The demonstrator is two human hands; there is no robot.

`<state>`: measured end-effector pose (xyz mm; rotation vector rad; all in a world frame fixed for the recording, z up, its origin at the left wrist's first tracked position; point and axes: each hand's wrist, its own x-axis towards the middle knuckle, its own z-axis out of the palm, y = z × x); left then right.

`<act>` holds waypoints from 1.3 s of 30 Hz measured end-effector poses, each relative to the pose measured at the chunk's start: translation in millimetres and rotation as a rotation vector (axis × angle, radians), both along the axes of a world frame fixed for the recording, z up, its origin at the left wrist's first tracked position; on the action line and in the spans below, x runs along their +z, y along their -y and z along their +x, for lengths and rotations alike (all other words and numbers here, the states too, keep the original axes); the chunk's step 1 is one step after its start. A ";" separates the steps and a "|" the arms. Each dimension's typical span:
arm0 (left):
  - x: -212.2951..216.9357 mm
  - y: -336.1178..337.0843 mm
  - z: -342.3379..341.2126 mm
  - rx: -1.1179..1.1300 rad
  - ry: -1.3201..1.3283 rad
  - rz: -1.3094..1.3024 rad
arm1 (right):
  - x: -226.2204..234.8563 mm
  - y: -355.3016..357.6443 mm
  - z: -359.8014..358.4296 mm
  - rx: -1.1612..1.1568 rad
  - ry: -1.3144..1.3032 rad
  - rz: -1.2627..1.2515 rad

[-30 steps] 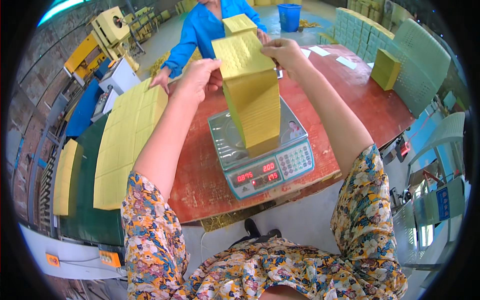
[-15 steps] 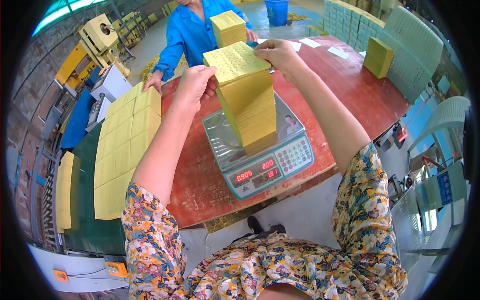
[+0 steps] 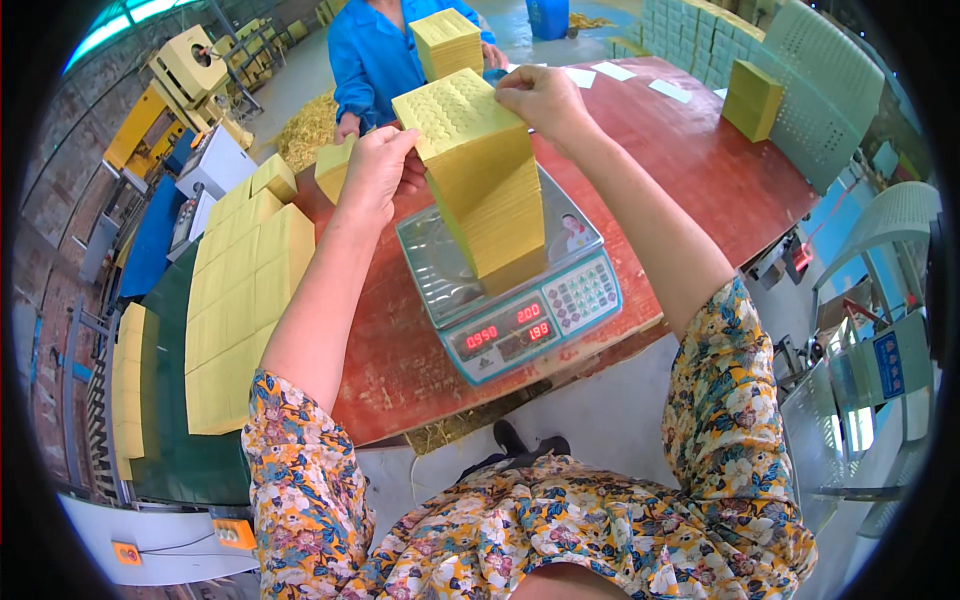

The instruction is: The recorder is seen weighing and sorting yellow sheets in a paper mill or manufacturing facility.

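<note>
A tall stack of yellow paper sheets (image 3: 485, 190) stands upright on a digital scale (image 3: 530, 330) with a metal pan and lit red digits. The top sheet has an embossed wavy pattern. My left hand (image 3: 380, 172) is closed with thumb and fingers on the stack's upper left edge. At its upper right corner, my right hand (image 3: 547, 104) pinches the top. Whether I grip only the uppermost sheets or more of them cannot be told.
The scale rests on a worn red table (image 3: 660, 170). Yellow paper blocks (image 3: 240, 300) fill the left side. Across the table, a person in a blue jacket (image 3: 372, 60) is beside another stack (image 3: 446, 48). At right stand a yellow block (image 3: 752, 100) and a perforated chair back (image 3: 825, 90).
The scale's red digits have changed while my hands stay at the stack's top. At left, the co-worker's hand has drawn back and a yellow block now sits apart from the rows.
</note>
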<state>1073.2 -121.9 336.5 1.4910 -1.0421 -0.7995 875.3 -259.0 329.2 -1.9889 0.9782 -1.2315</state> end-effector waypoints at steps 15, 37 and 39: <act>-76.6 -204.4 -28.4 0.364 -0.127 -0.242 | -145.8 -163.9 -151.7 0.031 0.525 0.504; -123.3 -221.6 -53.5 0.422 -0.221 -0.100 | -217.6 -210.3 -214.6 -0.006 0.570 0.839; -118.6 -210.6 -42.3 0.402 -0.219 -0.091 | -210.4 -199.5 -207.2 -0.015 0.565 0.841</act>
